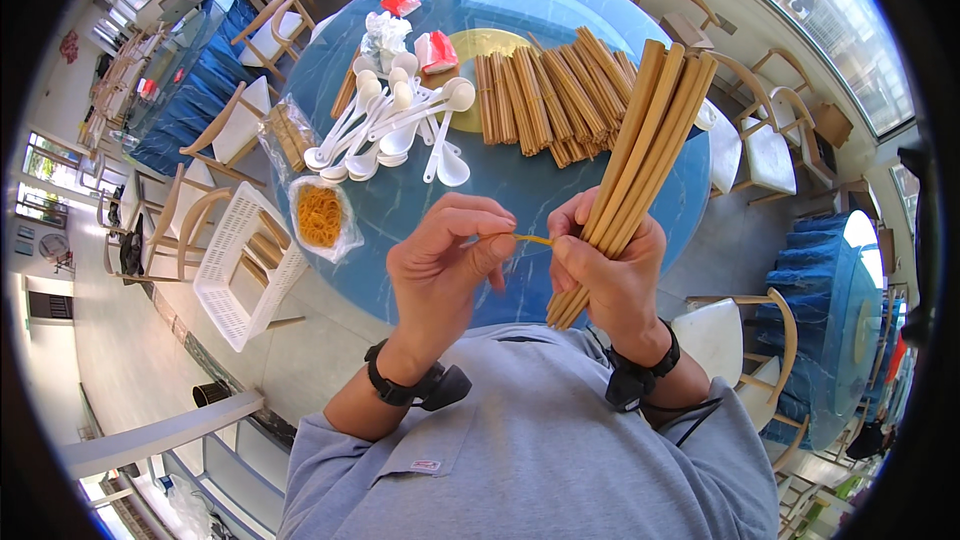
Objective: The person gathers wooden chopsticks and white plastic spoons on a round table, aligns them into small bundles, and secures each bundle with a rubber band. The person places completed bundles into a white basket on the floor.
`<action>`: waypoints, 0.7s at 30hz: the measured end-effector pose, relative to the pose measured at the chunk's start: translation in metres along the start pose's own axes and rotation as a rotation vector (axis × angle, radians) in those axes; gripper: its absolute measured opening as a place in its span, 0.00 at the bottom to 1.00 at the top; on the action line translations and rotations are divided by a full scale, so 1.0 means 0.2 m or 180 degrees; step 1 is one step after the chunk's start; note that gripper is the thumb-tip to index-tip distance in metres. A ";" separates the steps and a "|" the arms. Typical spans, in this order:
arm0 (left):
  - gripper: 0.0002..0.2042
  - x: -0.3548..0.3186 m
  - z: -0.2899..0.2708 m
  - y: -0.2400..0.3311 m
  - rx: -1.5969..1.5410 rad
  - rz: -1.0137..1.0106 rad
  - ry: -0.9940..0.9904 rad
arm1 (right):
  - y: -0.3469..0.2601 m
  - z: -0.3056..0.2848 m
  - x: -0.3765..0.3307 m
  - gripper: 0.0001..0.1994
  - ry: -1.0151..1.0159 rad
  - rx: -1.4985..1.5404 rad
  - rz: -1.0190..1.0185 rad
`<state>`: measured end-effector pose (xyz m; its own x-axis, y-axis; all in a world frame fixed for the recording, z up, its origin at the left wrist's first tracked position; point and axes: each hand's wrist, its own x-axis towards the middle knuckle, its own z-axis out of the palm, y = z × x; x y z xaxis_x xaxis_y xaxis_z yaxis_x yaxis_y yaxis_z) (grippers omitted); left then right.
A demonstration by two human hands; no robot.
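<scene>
Over the round blue table (560, 190), the right hand (610, 275) is clamped around a bundle of wooden chopsticks (640, 150). The left hand (440, 260) pinches 1 orange rubber band (530, 238) stretched toward it. Overstretched, the band could snap or slip, loosening the bundle.

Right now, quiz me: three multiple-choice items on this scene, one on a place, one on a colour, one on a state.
1. Where does the bag of rubber bands lie?
A. On the table's left edge, by the white basket
B. On a chair seat
C. Under the white spoons

2. What colour is the round table?
A. Red
B. Blue
C. Green

3. What is the right hand doing?
A. Resting open
B. Gripping a chopstick bundle
C. Holding a spoon

Answers: 1 A, the bag sits beside the basket; 2 B, its top is marbled blue; 3 B, its fingers wrap the bundle while the left hand pinches a rubber band.
</scene>
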<state>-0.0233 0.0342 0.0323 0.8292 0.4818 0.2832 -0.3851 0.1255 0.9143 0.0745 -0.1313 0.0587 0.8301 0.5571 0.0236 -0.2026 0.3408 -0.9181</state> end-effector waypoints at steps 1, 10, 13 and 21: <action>0.06 0.00 0.00 0.00 0.0205 0.0177 0.0016 | 0.01 0.00 0.00 0.08 0.0005 -0.0023 0.0016; 0.07 -0.06 -0.05 -0.14 -0.1295 -0.0281 -0.0109 | 0.22 -0.07 -0.01 0.09 -0.0127 -0.0810 0.0736; 0.08 -0.08 -0.12 -0.22 -0.2205 -0.1002 0.0474 | 0.28 -0.15 -0.01 0.09 -0.0341 -0.1077 0.1275; 0.09 -0.01 -0.20 -0.31 -0.0421 -0.0908 0.0596 | 0.22 -0.31 -0.05 0.10 -0.0540 -0.1249 0.0711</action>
<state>-0.0179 0.0612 -0.0359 0.8270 0.5602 -0.0469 -0.2083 0.3829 0.9000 0.0893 -0.1695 -0.0058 0.6857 0.7108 -0.1569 -0.1278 -0.0946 -0.9873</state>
